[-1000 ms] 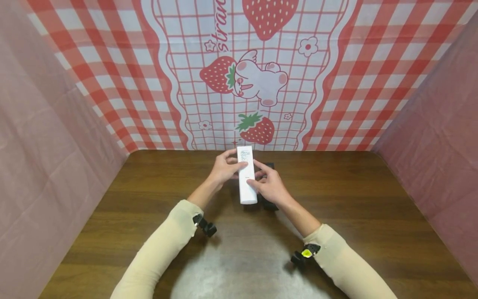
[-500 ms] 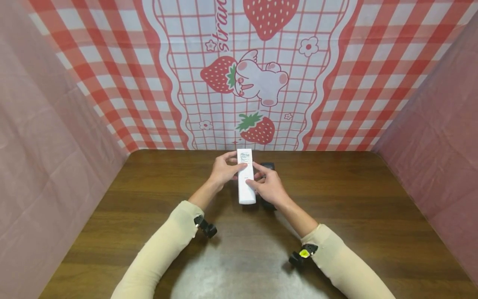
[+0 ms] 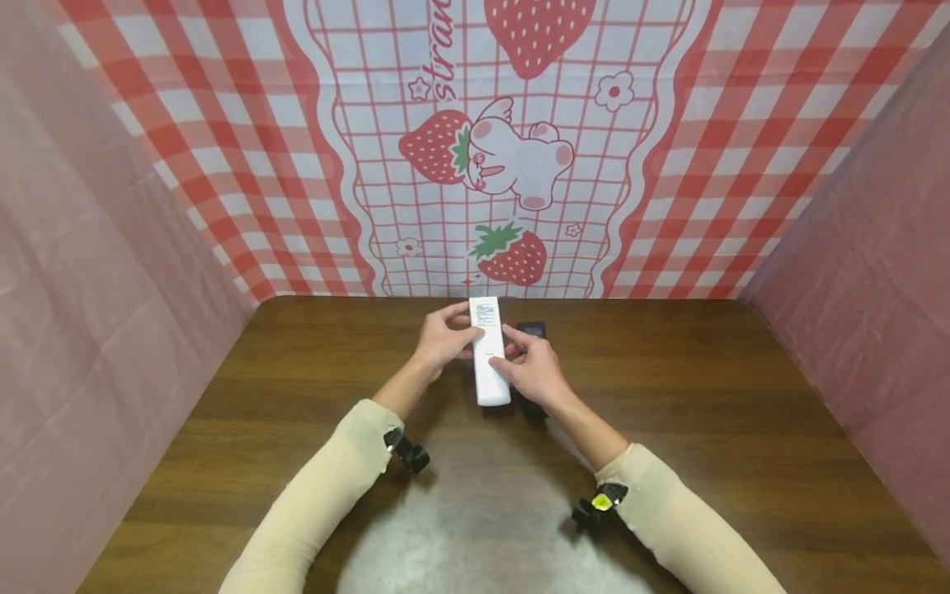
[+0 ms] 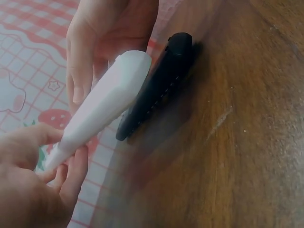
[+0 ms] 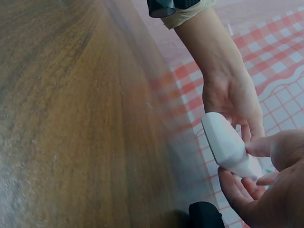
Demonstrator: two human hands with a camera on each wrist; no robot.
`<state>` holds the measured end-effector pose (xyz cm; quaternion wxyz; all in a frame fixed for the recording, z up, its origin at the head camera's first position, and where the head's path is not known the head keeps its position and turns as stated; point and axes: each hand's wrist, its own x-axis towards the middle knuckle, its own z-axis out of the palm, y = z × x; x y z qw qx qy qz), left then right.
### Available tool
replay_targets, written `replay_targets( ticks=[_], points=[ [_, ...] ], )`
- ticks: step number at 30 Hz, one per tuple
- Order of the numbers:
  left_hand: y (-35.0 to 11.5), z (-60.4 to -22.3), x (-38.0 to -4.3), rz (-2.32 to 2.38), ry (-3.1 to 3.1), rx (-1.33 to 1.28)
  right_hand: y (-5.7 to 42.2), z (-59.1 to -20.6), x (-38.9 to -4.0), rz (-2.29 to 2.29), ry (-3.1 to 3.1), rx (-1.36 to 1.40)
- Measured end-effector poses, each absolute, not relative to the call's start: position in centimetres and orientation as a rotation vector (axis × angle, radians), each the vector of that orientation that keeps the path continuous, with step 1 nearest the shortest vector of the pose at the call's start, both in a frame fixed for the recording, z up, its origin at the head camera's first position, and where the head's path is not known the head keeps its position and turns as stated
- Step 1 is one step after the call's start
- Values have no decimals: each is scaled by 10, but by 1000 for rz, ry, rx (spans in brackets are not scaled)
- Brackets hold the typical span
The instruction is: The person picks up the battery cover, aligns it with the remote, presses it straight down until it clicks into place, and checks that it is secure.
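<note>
Between both hands is a white remote control [image 3: 491, 381], its back side up, with small printed text near the far end. My left hand [image 3: 443, 338] grips its far part from the left, thumb on the back cover. From the right, my right hand [image 3: 538, 370] holds it nearer the middle, with the thumb by a small mark on the cover. The left wrist view shows the white remote [image 4: 107, 92] tilted and raised off the table. A black remote control [image 4: 161, 80] lies on the table beside it, partly hidden under my right hand in the head view.
The brown wooden table [image 3: 705, 396] ends at a strawberry-print cloth [image 3: 631, 206] hanging behind it. Pink cloth [image 3: 876, 247] hangs at both sides. Black wrist cameras [image 3: 586, 513] are strapped on both sleeves.
The white remote's far end has dipped slightly toward me, and its tilt has shifted a little. My left thumb has moved slightly left on the cover. Both hands keep their hold.
</note>
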<state>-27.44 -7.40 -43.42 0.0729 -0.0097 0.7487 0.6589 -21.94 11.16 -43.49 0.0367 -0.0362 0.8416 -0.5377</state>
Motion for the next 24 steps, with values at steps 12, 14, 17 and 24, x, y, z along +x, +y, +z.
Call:
replay_targets(
  ticks=[12,14,17,24],
  points=[
    [-70,-442,-271,1915,2403,-29,106,-441,-218,-1573,2619,-43],
    [-70,-442,-270,1901,2415,-30,106,-441,-218,-1564,2614,-48],
    [-70,-444,-270,1885,2419,-35,105,-442,-218,-1551,2608,-58],
    [-70,-450,-269,1865,2448,-41,110,-469,-238,-1428,2695,-141]
  ],
)
